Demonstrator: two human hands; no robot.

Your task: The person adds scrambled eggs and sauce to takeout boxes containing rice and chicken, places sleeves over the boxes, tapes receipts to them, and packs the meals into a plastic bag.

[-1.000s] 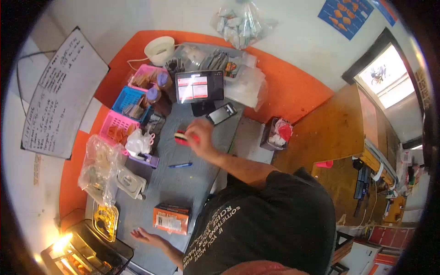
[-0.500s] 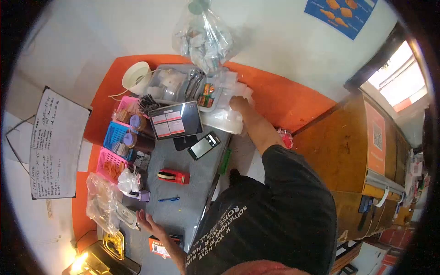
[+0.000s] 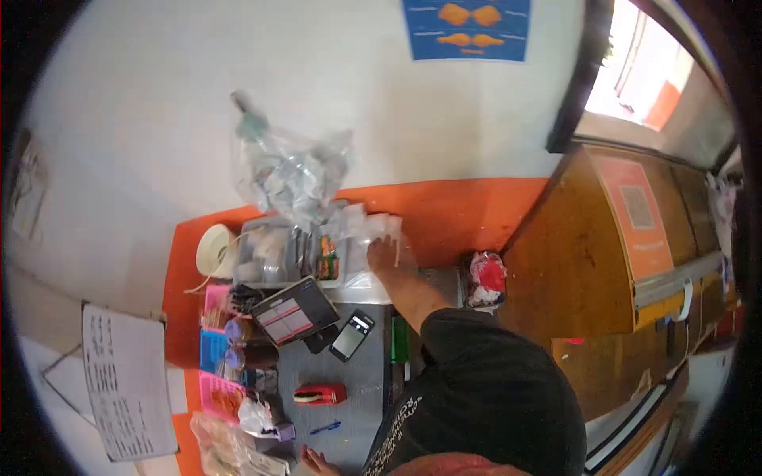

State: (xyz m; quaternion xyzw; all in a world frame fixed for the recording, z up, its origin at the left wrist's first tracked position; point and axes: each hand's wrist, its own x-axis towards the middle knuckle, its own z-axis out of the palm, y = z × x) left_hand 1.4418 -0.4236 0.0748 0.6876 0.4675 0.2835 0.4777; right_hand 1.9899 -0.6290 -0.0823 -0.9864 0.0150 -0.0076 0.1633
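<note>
My right hand point(image 3: 382, 254) reaches to the stack of clear plastic bags point(image 3: 361, 274) at the back of the table; its fingers touch them, but their grip is unclear. My left hand point(image 3: 316, 460) is low in view over the table's near part, fingers apart and holding nothing. A blue pen point(image 3: 325, 428) lies just above it. Farther up are a red tape dispenser point(image 3: 321, 394) and a black phone point(image 3: 352, 335). A tablet point(image 3: 294, 311) stands tilted left of the phone.
A grey tray point(image 3: 244, 274) of wrapped items and sachets sits at the back, beside a white bowl point(image 3: 214, 251). Pink and blue baskets point(image 3: 213, 351) line the left edge. A bin point(image 3: 486, 279) stands to the right, before a wooden partition point(image 3: 556, 262).
My right hand let go of the red tape dispenser, now on the table, and moved to the plastic bags. The view has tilted up toward the wall, with my left hand lower in it.
</note>
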